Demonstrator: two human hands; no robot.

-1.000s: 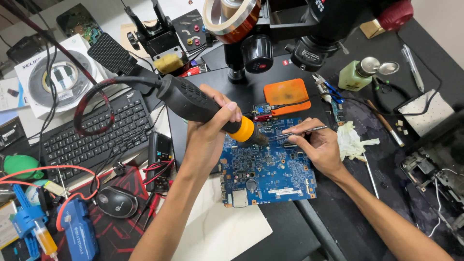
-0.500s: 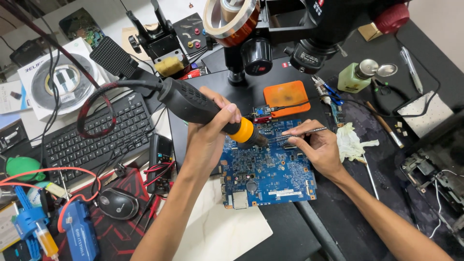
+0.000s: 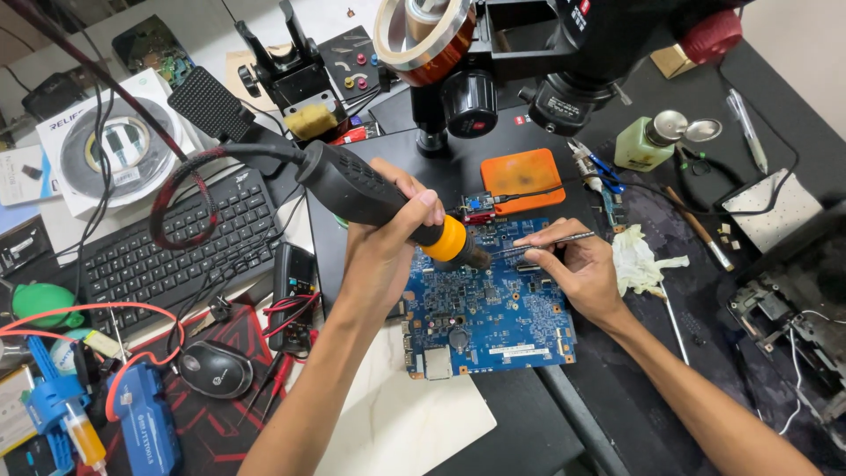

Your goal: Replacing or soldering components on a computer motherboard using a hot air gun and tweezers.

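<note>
1. Head view: left hand (image 3: 381,236) fisted round hot-air handpiece (image 3: 379,201); nozzle points down-right onto blue circuit board (image 3: 493,304)
2. right hand (image 3: 577,269) pinches tweezers (image 3: 546,242); long axis runs left, tips meeting nozzle at board's top edge

Left hand (image 3: 383,234) fisted closed, right hand (image 3: 577,269) pinching, forearms converging.

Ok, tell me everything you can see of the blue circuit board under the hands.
The blue rectangular circuit board lies flat on the dark work mat, its near edge over a pale sheet, below the microscope head. It is densely set with small dark chips, silver connectors and a white label strip. The left hand aims a black hot-air handle with an orange collar at its upper edge; the right hand rests on the board, holding thin metal tweezers there.
</note>
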